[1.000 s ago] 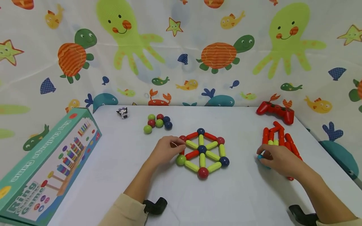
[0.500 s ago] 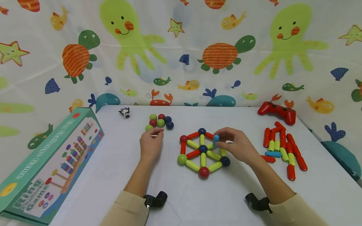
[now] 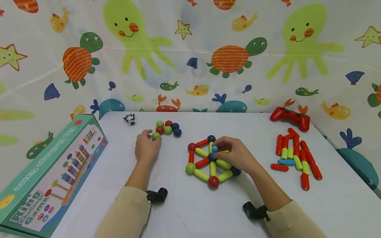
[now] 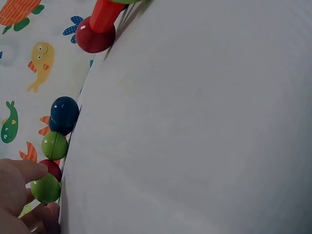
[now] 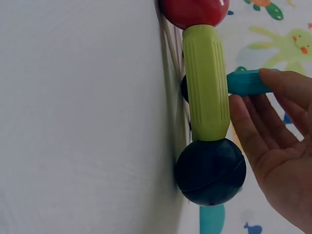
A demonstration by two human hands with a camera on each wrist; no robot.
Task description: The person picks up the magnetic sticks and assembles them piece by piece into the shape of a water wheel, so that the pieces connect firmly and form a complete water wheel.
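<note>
My right hand [image 3: 235, 153] pinches a short blue magnetic rod [image 3: 214, 150] and holds it upright over the dark blue centre ball [image 3: 212, 158] of a flat six-sided wheel of magnetic rods and balls. Part of the wheel's right side is hidden behind that hand. In the right wrist view, the blue rod [image 5: 249, 83] points away from the table beyond a yellow-green rod [image 5: 207, 83]. At the front left of a ball cluster, the fingers of my left hand [image 3: 147, 148] close around a green ball [image 3: 155, 136], also visible in the left wrist view as a green ball [image 4: 46, 187].
Several red, green and blue balls [image 3: 168, 130] lie together at the back. Loose rods [image 3: 305, 181] are grouped on the right, below a red game controller [image 3: 290, 118]. A long toy box [image 3: 56, 178] stands at left, and a small figurine [image 3: 130, 119] sits behind.
My right hand has brought the blue rod from the pile on the right to the wheel's centre. My left hand has left the wheel's left side and reached the green ball.
</note>
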